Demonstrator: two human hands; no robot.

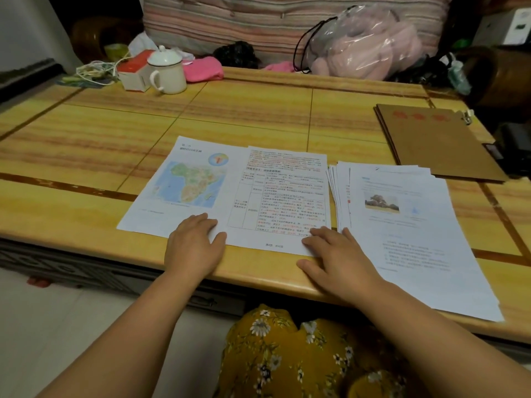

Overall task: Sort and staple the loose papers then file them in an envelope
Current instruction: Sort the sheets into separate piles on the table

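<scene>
A sheet with a map of Africa [184, 182] lies on the table's near left. A sheet with a printed table and red text [283, 193] overlaps its right edge. A fanned stack of loose papers [402, 225] lies to the right, its top sheet showing a small photo. A brown envelope [431, 139] with red characters lies at the far right. My left hand [194, 242] rests flat on the map sheet's near edge. My right hand [336, 257] rests with straight fingers on the text sheet's near right corner.
The yellow tiled table [258, 110] carries a white lidded mug [168, 71], a red and white box [133, 70] and tangled cables [94, 71] at the back left. Pink cloth [202, 68] and a plastic bag holding a pink plush [362, 44] sit along the back edge. A black object [514, 147] sits beside the envelope.
</scene>
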